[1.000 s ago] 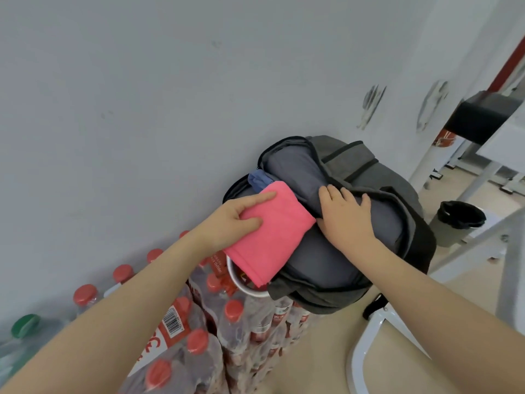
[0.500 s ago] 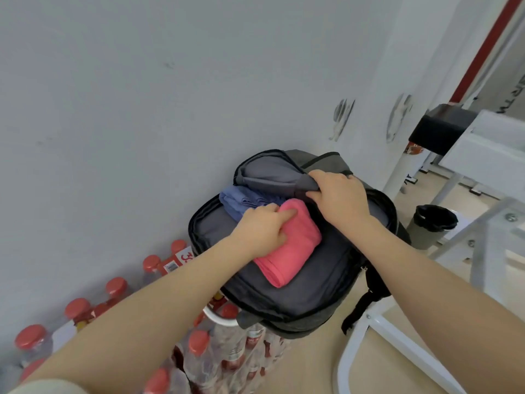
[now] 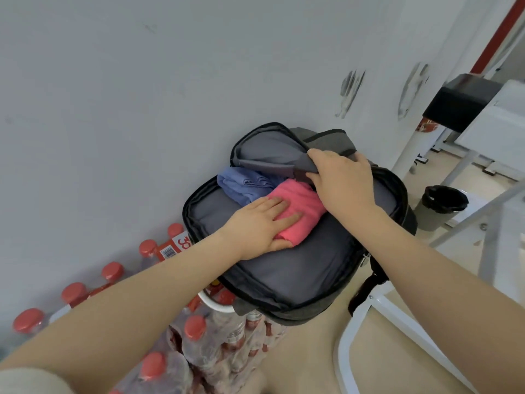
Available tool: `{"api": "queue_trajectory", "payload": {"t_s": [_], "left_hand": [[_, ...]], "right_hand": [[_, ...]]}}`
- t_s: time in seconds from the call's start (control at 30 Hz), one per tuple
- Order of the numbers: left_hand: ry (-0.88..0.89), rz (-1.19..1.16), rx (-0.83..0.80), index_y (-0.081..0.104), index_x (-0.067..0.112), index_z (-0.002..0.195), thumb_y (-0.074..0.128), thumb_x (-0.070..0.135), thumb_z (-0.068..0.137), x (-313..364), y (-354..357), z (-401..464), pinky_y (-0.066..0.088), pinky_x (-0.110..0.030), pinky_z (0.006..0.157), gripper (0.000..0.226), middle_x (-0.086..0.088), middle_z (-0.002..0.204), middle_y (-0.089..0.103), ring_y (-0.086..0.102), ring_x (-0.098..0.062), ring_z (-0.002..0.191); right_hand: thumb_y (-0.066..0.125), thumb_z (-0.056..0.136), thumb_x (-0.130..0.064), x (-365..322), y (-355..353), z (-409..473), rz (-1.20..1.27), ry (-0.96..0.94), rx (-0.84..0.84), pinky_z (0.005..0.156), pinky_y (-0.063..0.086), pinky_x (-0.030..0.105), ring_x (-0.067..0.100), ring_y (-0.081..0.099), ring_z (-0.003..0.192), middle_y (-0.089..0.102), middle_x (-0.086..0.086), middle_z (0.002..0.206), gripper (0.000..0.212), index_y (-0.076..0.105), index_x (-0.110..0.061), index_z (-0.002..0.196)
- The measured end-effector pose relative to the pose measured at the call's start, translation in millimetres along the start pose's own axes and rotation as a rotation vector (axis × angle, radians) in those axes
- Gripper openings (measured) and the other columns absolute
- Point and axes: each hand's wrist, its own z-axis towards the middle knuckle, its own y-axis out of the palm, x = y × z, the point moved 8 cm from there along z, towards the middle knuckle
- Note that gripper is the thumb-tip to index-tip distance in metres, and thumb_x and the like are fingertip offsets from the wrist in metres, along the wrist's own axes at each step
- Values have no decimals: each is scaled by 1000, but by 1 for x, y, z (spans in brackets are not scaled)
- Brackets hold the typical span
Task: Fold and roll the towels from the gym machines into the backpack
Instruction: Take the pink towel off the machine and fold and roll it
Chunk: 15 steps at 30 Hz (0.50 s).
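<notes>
Now, pink towel [image 3: 295,204]: I see it deeper inside the backpack [image 3: 298,268] than a second ago.
Left hand [image 3: 257,227]: flat, pressing it.
Right hand [image 3: 341,182]: clamped on flap [image 3: 272,150].

Things around me near the grey wall [image 3: 142,95]

Packs of water bottles [image 3: 196,336] with red caps stand against the wall at my lower left. At my right I see a black bin [image 3: 443,206] on the beige floor [image 3: 306,365], between white metal frames [image 3: 366,331].

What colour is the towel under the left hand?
Pink; the towel shows clearly in the head view, beneath the left hand.
</notes>
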Motion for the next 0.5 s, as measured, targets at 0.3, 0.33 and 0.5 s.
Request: {"api": "queue_trajectory", "payload": {"t_s": [0.3,0.33,0.5], "left_hand": [[-205,34,-223,3,15,148,28,36,99,-17,14,50,1,-35,116,58,-12,156,9,6,-27,144],[-213,36,-223,3,15,148,28,35,99,-18,13,50,1,-35,116,58,-12,156,10,6,-26,144],[-118,-72,37,49,7,130,32,41,89,-12,-13,10,32,-37,107,57,-15,129,56,48,-30,123]], "right_hand": [[64,82,-25,-6,10,-10,-20,-92,59,105,31,49,31,65,92,68,10,106,45,52,-11,123],[64,81,-25,-8,11,-10,-20,-100,58,104,32,49,31,65,93,68,10,106,45,52,-11,122],[64,79,-33,-20,21,-21,-25,-158,77,97,40,48,31,60,104,64,11,115,49,54,-10,122]]}}
